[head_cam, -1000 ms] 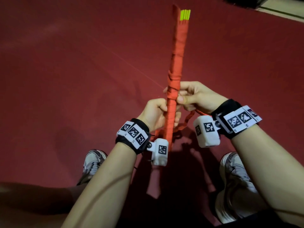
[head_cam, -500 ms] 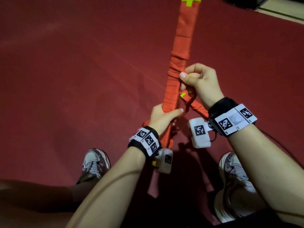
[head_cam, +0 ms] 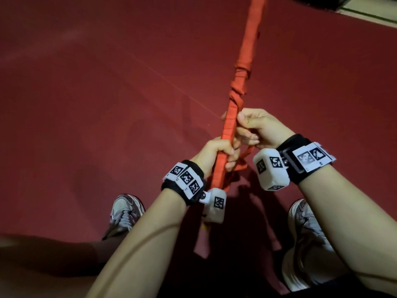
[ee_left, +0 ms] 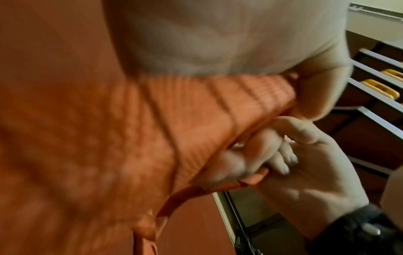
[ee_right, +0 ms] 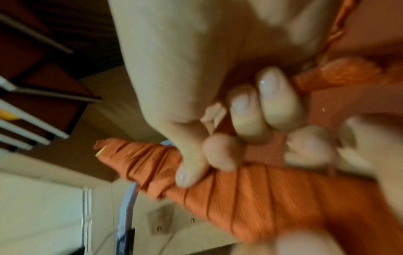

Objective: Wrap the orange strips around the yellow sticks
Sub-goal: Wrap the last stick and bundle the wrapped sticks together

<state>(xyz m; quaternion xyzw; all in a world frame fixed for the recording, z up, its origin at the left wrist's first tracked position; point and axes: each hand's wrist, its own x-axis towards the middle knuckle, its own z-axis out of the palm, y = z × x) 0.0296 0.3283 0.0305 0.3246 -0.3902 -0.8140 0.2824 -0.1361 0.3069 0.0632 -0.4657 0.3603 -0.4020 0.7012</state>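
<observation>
Red flooring (head_cam: 107,104) is lying beneath the orange-wrapped sticks (head_cam: 231,117). Left hand (head_cam: 214,155) is gripping the bundle low down, while right hand (head_cam: 257,127), just above, is pinching the loose orange strip (head_cam: 247,153).

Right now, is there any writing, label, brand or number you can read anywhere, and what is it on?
No readable words, brands or numbers in any view.
Wristbands and white wrist camera housings: only black-and-white square marker patterns, no letters.
Small marks along the wristband edges: too small to read.
Shoes: no legible logo.
</observation>
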